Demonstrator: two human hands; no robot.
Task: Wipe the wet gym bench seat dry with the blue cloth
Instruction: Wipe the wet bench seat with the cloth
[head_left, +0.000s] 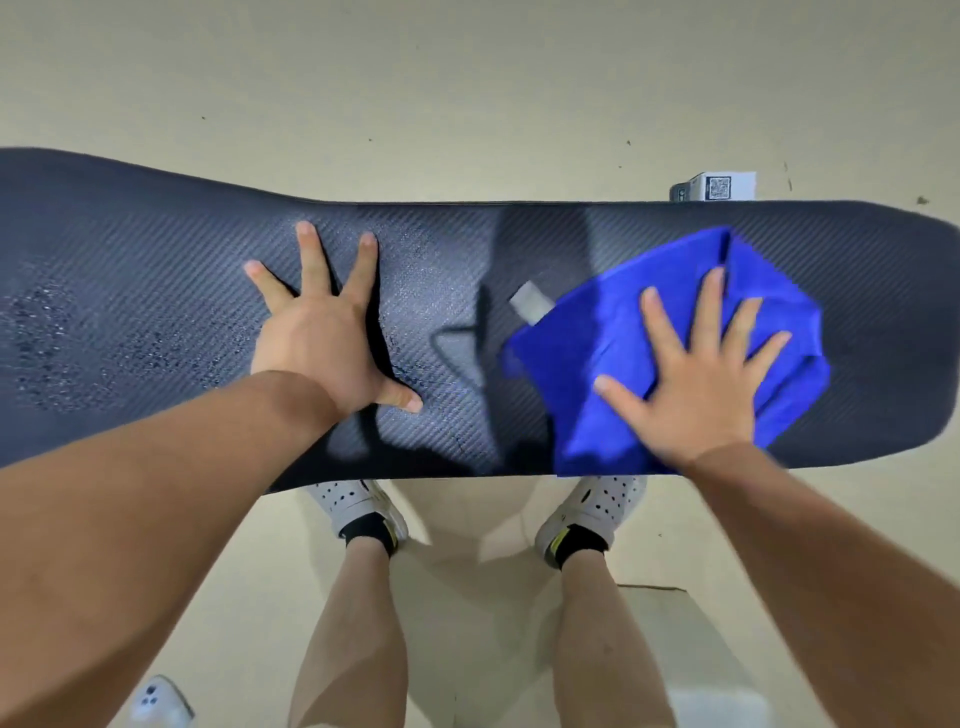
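Note:
A long black gym bench seat (156, 249) with a woven texture runs across the view. Water droplets glisten on its left part (57, 343). The folded blue cloth (613, 332), with a white label at its left corner, lies on the right half of the seat. My right hand (691, 374) presses flat on the cloth, fingers spread. My left hand (327, 322) rests flat on the bare seat near the middle, fingers apart, holding nothing.
A small white box (714, 187) with a printed code sits on the pale floor behind the bench. A white phone (156, 704) lies on the floor at the lower left. My legs and white shoes (358, 506) stand right against the bench's near edge.

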